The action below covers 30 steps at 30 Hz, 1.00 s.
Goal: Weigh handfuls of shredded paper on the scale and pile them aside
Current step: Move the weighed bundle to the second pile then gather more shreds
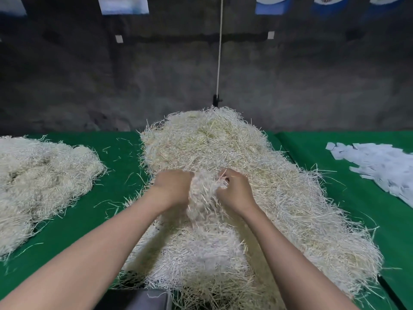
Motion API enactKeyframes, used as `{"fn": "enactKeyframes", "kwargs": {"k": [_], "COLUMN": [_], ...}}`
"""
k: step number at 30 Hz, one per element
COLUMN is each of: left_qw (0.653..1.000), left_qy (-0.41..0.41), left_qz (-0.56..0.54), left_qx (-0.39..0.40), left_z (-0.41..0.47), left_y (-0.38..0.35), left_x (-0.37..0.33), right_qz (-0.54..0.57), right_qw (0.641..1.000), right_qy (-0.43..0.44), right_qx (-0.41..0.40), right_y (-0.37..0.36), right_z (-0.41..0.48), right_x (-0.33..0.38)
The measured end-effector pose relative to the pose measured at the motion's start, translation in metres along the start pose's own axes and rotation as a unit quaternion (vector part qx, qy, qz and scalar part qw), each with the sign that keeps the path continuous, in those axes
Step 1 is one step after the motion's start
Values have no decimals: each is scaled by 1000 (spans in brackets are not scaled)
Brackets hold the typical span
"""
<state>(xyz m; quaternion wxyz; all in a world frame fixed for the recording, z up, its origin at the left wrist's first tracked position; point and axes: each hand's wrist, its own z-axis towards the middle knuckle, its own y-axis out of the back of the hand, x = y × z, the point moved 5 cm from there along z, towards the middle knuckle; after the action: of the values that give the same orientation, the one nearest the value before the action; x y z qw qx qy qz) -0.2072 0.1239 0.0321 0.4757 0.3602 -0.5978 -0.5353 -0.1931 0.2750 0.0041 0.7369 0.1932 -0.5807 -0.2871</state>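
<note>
Item 1. Clump of shredded paper (204, 193): pale, blurred strands, held between both hands just above the near-middle of the main heap (279, 198). Its lower strands are seen trailing down into that heap.

Item 2. Left hand (173, 187): set against the clump's left side, back of the hand shown. Its fingers are curled into the strands and largely hidden by them.

Item 3. Right hand (237, 191): set against the clump's right side. Its fingers (225, 175) are curled tight over the clump's top edge, with thin strands pinched beneath them.

Item 4. Main heap: large, cream-white, spread down the middle of the green-covered table (120, 157), from far edge to near edge.

Item 5. Second heap (42, 175): lower, laid on the left, apart from the main one, with loose strands scattered between.

Item 6. White paper slips (384, 166): flat pieces spread at the right.

Item 7. Dark grey object (143, 299): partly seen at the near edge, touched by the main heap's fringe; its kind cannot be told.
</note>
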Motion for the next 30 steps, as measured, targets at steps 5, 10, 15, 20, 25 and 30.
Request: {"fn": "enactKeyframes", "kwargs": {"k": [5,10,15,20,25,30], "left_qw": [854,638,535,518,509,541], "left_qy": [200,275,344,373,365,340], "left_qz": [-384,-632,-704,-723,-745,-749], "left_qx": [-288,-344,-316,-263,-229,-179], "left_z": [4,8,8,3,-2,-8], "left_y": [12,-4,-5,-3,-8,-3], "left_x": [56,64,66,77,77,57], "right_qz": [-82,-236,-347,-255,-100,134], "right_qw": [988,955,929,958,992,988], "right_qy": [128,166,46,-5,71,-39], "right_qx": [38,71,121,133,8,71], "right_y": [-26,-50,-36,-19,15,-25], "right_z": [-28,-44,-52,-53,-39,-14], "right_x": [-4,-33,-91,-95,-14,44]}}
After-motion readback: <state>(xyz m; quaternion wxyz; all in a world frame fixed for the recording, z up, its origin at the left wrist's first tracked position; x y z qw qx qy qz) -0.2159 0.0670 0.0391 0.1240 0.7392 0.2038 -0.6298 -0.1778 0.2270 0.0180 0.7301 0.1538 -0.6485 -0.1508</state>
